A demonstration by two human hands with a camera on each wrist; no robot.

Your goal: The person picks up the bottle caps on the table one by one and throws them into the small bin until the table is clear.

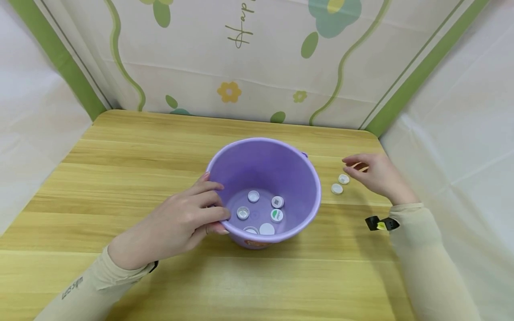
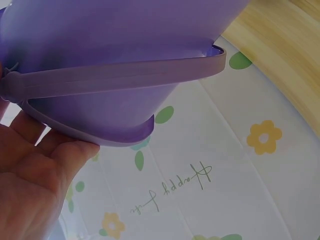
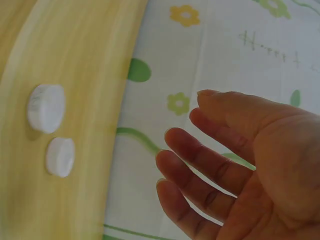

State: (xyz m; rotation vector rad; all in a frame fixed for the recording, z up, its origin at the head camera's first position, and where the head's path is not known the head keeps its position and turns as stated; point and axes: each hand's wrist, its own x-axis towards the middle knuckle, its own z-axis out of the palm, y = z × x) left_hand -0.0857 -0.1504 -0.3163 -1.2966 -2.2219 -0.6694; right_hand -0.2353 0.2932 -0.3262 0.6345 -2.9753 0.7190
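A purple bucket (image 1: 261, 167) with a band-like handle (image 2: 125, 77) stands on the table. My left hand (image 1: 182, 218) grips its left rim, the fingers over the edge and the thumb low against the outer wall. Several round caps lie on the bucket's floor, among them a white-faced cap (image 1: 267, 229) and one with a green-and-white face (image 1: 276, 216). To the right of the bucket, two white caps (image 1: 343, 179) (image 1: 337, 189) rest on the wood. Just above them hovers my right hand (image 1: 375, 174), fingers loosely bent and holding nothing; the right wrist view shows it apart from both caps.
The wooden table (image 1: 120, 178) runs back to a cloth backdrop (image 1: 192, 80) with flowers and lettering. White sheets (image 1: 462, 133) hang at both sides. A black strap piece (image 1: 381, 224) sits on the right sleeve.
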